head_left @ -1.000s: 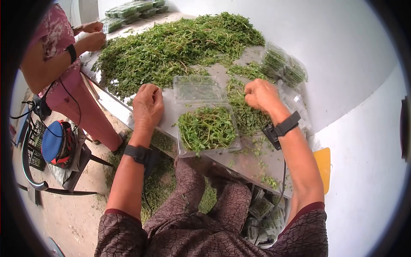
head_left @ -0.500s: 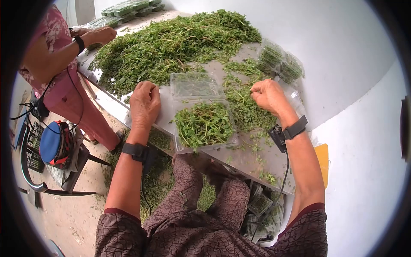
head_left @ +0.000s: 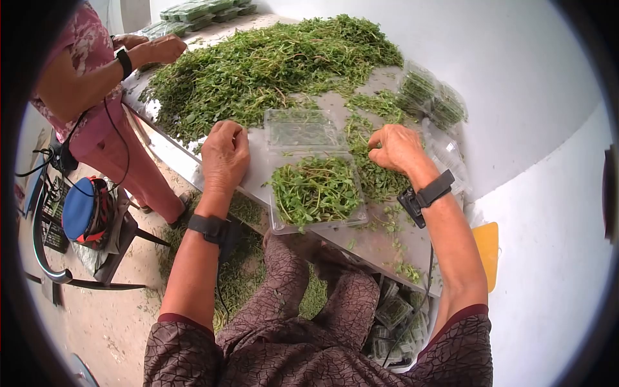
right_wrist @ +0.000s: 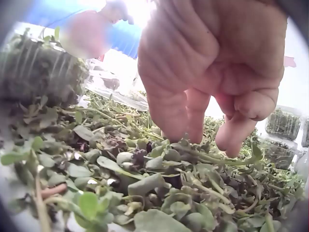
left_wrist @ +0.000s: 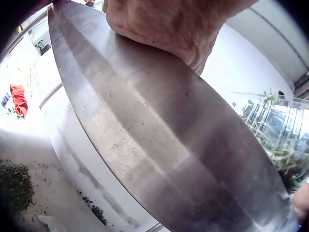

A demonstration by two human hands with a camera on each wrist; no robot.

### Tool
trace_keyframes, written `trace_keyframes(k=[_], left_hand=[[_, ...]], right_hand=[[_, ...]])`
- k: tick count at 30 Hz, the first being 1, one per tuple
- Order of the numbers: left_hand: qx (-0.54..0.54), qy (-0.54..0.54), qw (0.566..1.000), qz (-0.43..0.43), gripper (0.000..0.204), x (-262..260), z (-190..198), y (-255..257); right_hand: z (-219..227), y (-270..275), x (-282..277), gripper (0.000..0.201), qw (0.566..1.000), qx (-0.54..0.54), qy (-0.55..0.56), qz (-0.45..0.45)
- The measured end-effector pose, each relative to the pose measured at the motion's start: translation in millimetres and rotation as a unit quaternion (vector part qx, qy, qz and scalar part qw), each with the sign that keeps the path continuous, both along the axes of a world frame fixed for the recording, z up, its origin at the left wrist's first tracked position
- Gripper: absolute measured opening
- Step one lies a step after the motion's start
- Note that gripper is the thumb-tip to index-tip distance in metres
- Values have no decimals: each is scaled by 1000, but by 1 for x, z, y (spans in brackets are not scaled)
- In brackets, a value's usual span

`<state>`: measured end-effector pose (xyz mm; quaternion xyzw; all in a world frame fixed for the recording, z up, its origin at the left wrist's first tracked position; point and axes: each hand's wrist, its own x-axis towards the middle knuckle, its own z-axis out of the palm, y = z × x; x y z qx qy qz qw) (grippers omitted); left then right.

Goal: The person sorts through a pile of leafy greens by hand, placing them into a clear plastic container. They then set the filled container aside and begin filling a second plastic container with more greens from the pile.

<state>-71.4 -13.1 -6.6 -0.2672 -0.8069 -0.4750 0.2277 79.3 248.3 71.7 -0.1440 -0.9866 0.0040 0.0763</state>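
Observation:
A clear hinged container (head_left: 277, 226), lid folded back, is heaped with green sprigs (head_left: 316, 190). Left of it my left hand (head_left: 225, 155) rests at the table edge, fingers loosely curled, with nothing seen in them; in the left wrist view the same hand (left_wrist: 169, 24) lies over the shiny metal edge (left_wrist: 145, 111). On the container's other side, my right hand (head_left: 396, 149) is over scattered sprigs (head_left: 380, 180). The right wrist view shows that hand (right_wrist: 212, 63) with bent fingers reaching down, their tips touching the loose leaves (right_wrist: 159, 169), thumb and fingers apart.
A large heap of greens (head_left: 277, 71) covers the table's far part. Filled containers stand at the right (head_left: 429, 97) and far left (head_left: 200, 13). Another person (head_left: 90, 84) stands at the left, near a chair (head_left: 97, 284). More packed containers (head_left: 393, 316) are below the table.
The other person's nearer hand has moved right along the heap's edge. My right hand stays over the scattered sprigs, its fingers slightly shifted. My left hand has hardly moved.

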Motion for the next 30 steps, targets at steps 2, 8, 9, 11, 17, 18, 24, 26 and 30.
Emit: trace_keyframes(k=[2, 8, 9, 11, 17, 18, 24, 26, 30], left_hand=[[2, -7, 1000, -2, 7, 1, 1, 0], [3, -4, 1000, -3, 6, 1, 0, 0], [1, -2, 1000, -2, 6, 1, 0, 0], [-4, 10, 1000, 0, 9, -2, -5, 0], [8, -10, 1000, -7, 7, 1, 0, 0], [9, -8, 1000, -8, 7, 1, 0, 0], [5, 4, 1000, -4, 7, 0, -1, 0], [6, 2, 1000, -5, 7, 0, -1, 1], [27, -2, 1000, -12, 7, 0, -2, 1]], right_hand=[[-1, 2, -3, 15, 1000, -1, -13, 2], [-9, -1, 0, 20, 998, 22, 50, 16], [-12, -1, 1, 18, 994, 20, 108, 19], [-12, 2, -3, 14, 998, 24, 53, -8], [-2, 3, -20, 23, 988, 56, -122, -72], [-3, 5, -20, 23, 989, 54, -117, -68], [6, 13, -3, 15, 999, 37, 10, -37], [10, 12, 3, 10, 998, -3, 45, -41], [15, 13, 14, 8, 986, -113, 116, -38]])
